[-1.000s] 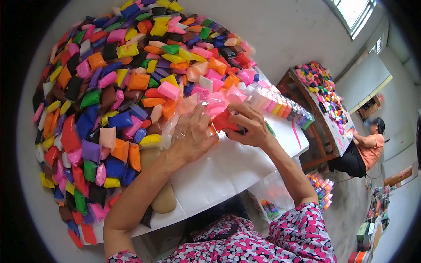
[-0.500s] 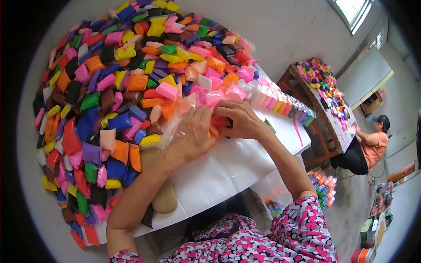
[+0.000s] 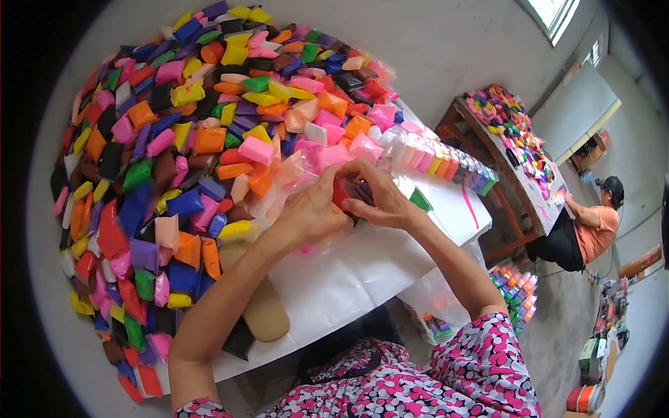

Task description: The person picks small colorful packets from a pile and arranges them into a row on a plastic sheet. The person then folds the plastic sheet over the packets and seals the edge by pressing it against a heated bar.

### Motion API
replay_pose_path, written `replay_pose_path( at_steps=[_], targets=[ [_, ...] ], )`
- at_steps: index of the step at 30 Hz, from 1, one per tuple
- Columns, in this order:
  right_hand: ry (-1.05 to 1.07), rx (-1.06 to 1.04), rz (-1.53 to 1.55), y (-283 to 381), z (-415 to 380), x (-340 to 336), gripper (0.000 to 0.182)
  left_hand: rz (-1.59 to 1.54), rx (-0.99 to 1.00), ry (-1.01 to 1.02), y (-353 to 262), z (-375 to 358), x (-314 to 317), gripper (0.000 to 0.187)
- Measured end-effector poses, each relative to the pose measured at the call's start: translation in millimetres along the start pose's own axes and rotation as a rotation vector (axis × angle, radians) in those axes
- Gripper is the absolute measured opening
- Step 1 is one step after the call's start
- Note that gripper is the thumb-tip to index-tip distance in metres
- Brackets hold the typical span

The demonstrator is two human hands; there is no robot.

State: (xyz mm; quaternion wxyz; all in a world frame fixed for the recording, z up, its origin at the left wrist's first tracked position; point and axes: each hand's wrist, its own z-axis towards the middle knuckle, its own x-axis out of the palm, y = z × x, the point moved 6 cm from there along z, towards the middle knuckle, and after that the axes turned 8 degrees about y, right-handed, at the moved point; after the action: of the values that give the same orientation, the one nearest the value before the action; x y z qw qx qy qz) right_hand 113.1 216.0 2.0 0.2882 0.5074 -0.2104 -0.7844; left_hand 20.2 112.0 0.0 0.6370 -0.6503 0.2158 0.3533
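Observation:
Over the white table [image 3: 334,279], my left hand [image 3: 313,212] is closed around the left side of a small bundle of packets, with a red packet [image 3: 339,193] showing between the hands. My right hand [image 3: 383,198] grips a dark packet [image 3: 360,191] from the other side, its fingers curled and touching the bundle. Clear plastic film lies around my left hand. Behind the hands are pink packets [image 3: 333,157]. A green packet [image 3: 421,200] lies to the right of my right hand.
A large heap of colourful packets [image 3: 146,174] covers the table's left and back. A clear pack of coloured packets [image 3: 439,159] stands at the right edge. A tan oblong board [image 3: 266,313] is near the front. Another person [image 3: 592,223] sits at a second table [image 3: 512,164].
The red and dark packets now show between my hands, where orange and red showed before. My right hand has turned slightly, and more of the green packet is visible.

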Motion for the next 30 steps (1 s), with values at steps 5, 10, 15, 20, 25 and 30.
replay_pose_path(
  at_steps=[5, 10, 15, 20, 25, 30],
  targets=[
    [-0.242, 0.144, 0.255, -20.1, -2.7, 4.9, 0.021, 0.056, -0.051, 0.007, -3.6, -6.3, 2.6, 0.069],
    [-0.411, 0.192, 0.34, -22.0, 4.1, 2.4, 0.033, 0.078, -0.092, 0.074, -15.7, -9.0, -1.6, 0.07],
    [-0.426, 0.213, 0.532, -29.2, 6.6, 4.8, 0.034, 0.122, 0.019, 0.048, -26.7, 1.4, -4.5, 0.083],
    [-0.385, 0.152, 0.602, -27.4, 1.3, 6.2, 0.034, -0.024, 0.082, -0.018, -13.4, 11.5, 1.8, 0.079],
    [-0.331, 0.129, 0.387, -13.7, -3.3, -3.8, 0.032, -0.102, 0.111, -0.015, -8.4, 11.4, -2.1, 0.081],
    [-0.258, 0.097, -0.265, 21.9, -28.1, -25.5, 0.031, -0.119, 0.047, 0.069, -7.3, 11.7, 0.5, 0.074]
  ],
)
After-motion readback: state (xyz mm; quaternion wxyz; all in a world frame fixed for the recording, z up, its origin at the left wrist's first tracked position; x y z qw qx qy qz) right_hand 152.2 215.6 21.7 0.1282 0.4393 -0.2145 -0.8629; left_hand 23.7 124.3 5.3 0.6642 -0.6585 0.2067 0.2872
